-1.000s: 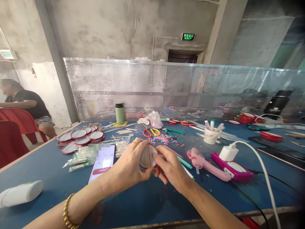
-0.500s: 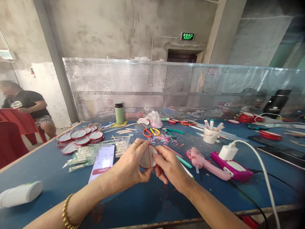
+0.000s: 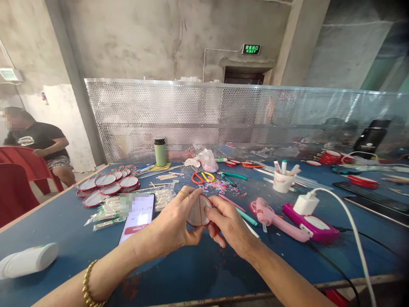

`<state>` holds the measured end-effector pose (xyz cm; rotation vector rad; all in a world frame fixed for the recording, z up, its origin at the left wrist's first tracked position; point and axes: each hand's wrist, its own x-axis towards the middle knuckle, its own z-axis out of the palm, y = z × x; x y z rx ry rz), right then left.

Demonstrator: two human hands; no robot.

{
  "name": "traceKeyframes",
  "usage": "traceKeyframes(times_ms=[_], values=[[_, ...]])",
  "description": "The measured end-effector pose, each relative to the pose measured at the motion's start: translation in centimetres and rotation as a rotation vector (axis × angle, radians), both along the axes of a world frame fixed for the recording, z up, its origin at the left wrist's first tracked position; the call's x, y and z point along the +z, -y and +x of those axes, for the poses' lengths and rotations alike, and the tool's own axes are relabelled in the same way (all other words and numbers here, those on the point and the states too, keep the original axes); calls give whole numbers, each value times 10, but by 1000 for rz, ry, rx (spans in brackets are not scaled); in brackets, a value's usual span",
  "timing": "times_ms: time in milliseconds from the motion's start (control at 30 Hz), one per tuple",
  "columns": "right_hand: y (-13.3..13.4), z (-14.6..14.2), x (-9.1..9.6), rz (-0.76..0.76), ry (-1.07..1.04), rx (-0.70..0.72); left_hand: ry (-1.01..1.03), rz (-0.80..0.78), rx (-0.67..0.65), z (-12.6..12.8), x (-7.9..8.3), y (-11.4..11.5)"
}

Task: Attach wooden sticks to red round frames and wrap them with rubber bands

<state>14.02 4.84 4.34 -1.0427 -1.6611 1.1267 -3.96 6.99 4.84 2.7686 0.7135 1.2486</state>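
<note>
Between both hands, above the table, is a small round disc (image 3: 196, 213) with a red rim, a pale face and a red line across it. My left hand (image 3: 177, 217) grips its left side, thumb below and fingers along the top. My right hand (image 3: 228, 221) pinches the right edge, the thumb lying on the face. Fingers cover parts of the rim. Just left of my left hand lies a lit phone (image 3: 138, 217). Beyond the hands are small colourful loose pieces (image 3: 223, 186), orange-handled scissors (image 3: 197, 178) and teal-handled pliers (image 3: 234, 175).
Red-rimmed discs (image 3: 105, 180) are heaped at the left, near packets of wooden sticks (image 3: 110, 209). A pink glue gun (image 3: 275, 219), a magenta power box (image 3: 319, 230) with a white cable and a paper cup (image 3: 283, 181) stand right. A white bottle (image 3: 30, 260) lies front left.
My hands and the disc stay almost still, with only a very slight shift of the disc. The seated person at the far left has moved their arm a little.
</note>
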Motion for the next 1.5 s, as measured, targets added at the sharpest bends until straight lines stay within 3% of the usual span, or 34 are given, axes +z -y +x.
traceKeyframes(times_ms=[200,333,433,533,600,667,800,1000,1167,1267,1400,1500], values=[[0,0,-1,-2,-4,-1,9,17,-18,1,-2,-2],[-1,0,0,-6,-6,-11,-5,-64,-3,-1,-1,-1],[-1,0,-1,23,0,-24,18,-198,-10,-7,6,-2],[-2,-1,-1,93,13,-57,196,-383,-12,-16,18,-7],[-1,-2,-1,123,31,-82,304,-523,55,-21,24,-12],[-1,-3,-1,133,56,-110,279,-695,74,-22,28,-14],[-2,-2,-2,145,97,-148,180,-999,-32,-17,28,-9],[-9,1,-6,212,173,-189,258,-1152,-132,-12,23,-4],[-5,0,-6,238,334,-177,243,-1219,-67,-10,12,-9],[-2,17,14,339,440,-256,281,-1244,-10,-10,13,-9],[-18,67,65,533,568,-631,347,-1224,14,-9,17,-7],[-49,98,92,537,944,-676,350,-1209,32,-8,16,-8]])
